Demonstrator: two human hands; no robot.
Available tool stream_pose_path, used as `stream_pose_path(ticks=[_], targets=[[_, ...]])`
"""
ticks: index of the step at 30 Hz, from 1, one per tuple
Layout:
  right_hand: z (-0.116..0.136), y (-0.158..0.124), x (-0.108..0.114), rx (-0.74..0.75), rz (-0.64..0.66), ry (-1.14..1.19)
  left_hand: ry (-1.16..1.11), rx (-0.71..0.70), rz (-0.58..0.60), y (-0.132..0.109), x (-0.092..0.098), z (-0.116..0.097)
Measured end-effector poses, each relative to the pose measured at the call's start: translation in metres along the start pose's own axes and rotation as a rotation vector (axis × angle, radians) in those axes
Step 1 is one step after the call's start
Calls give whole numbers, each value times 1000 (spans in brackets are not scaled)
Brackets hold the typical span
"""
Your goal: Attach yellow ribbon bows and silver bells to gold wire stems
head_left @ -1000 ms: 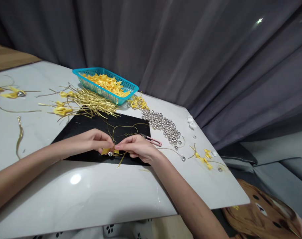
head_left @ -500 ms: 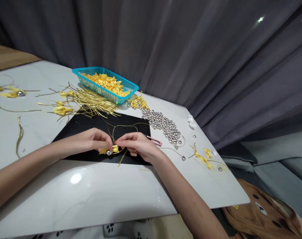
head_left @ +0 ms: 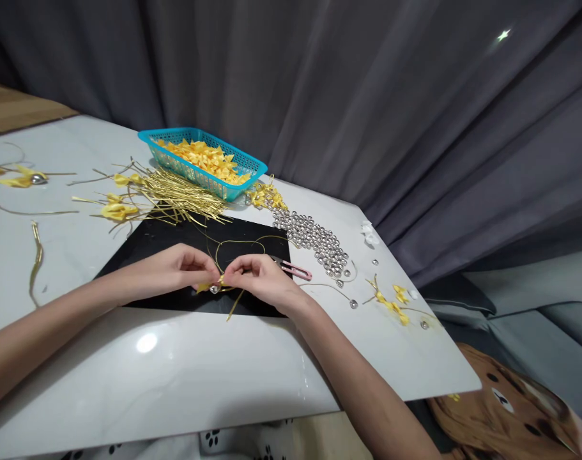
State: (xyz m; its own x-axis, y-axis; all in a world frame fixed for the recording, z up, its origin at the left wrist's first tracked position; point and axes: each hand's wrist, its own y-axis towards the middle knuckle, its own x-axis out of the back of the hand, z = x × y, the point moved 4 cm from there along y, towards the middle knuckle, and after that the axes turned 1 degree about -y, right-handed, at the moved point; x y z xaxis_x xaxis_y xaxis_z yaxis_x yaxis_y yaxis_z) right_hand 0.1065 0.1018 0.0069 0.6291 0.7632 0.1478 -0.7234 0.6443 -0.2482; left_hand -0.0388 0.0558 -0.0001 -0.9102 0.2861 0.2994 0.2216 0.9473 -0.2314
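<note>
My left hand (head_left: 195, 268) and my right hand (head_left: 255, 276) meet above the black mat (head_left: 168, 297), fingertips nearly touching. Both are closed in a pinch on a small yellow ribbon bow (head_left: 204, 287), largely covered by the fingers. A silver bell-like bead (head_left: 214, 289) hangs just under it. From between the hands a gold cord (head_left: 245, 241) loops away over the mat, and a short gold cord end (head_left: 235, 305) sticks out toward the near edge. Beside my right hand lies a pink-handled tool (head_left: 296, 270), its front end partly hidden.
A blue basket (head_left: 250, 184) of yellow ribbon bows stands at the back, near a bundle of gold cords (head_left: 180, 193). Silver beads (head_left: 314, 239) are heaped right of the mat. Finished-looking yellow pieces (head_left: 389, 306) lie at right. A grey curtain (head_left: 319, 96) hangs behind the table.
My fingertips have come closer together and now cover more of the yellow bow. The silver bead has shifted slightly right and up; more of the pink-handled tool shows.
</note>
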Motion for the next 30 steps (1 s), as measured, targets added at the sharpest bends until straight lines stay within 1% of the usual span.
stream_pose_path(ticks=[5,7,11,16,18,22,27,30], targets=[[9,-5,0,102,16,-51,7,-86,-156,1,10,-1],[8,-4,-2,131,-5,-19,-3,-118,-179,1,10,-2],[2,1,-2,122,-153,37,-3,-119,-152,0,7,-5],[1,2,0,129,-264,-109,-15,-103,-126,-1,6,-7],[0,3,0,107,-253,-124,-14,-104,-116,0,5,-7],[-8,5,-5,8,-170,-108,13,-104,-106,0,3,-6],[-9,4,-5,12,-214,-156,52,-80,-150,1,3,0],[-7,3,-7,13,-234,-176,50,-69,-150,2,2,3]])
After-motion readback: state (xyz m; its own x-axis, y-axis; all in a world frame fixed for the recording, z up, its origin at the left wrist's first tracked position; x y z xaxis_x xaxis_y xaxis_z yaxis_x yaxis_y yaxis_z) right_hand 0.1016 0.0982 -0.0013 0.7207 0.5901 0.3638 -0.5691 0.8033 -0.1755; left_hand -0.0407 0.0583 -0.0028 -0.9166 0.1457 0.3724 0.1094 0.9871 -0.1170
